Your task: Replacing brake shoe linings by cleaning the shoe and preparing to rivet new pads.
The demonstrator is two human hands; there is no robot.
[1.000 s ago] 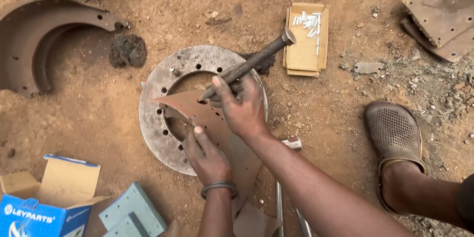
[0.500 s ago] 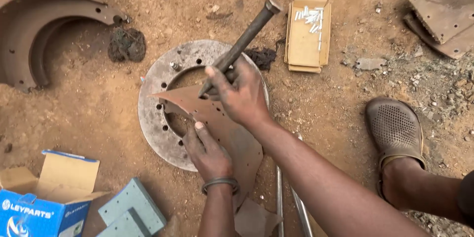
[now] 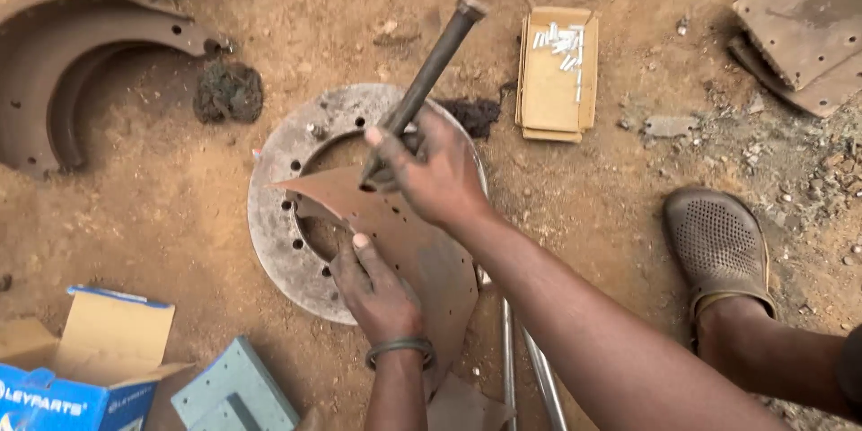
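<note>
The round disc (image 3: 274,215) is showing dull, pitted grey metal. The curved lining (image 3: 422,251) is looking matt brown and rough, the rod (image 3: 431,72) dark, worn steel.

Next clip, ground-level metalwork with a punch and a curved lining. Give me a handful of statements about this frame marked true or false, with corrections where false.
1. The right hand grips a dark metal punch. True.
2. The left hand is lifted clear of the lining. False: it presses flat on the brown lining.
3. The lining lies across a round metal disc with holes. True.
4. The cardboard tray of small pale rivets sits between the two hands. False: it lies on the dirt beyond the disc, to the right of the punch.
5. The sandalled foot rests on the disc. False: it stands on the dirt well to the right.
</note>
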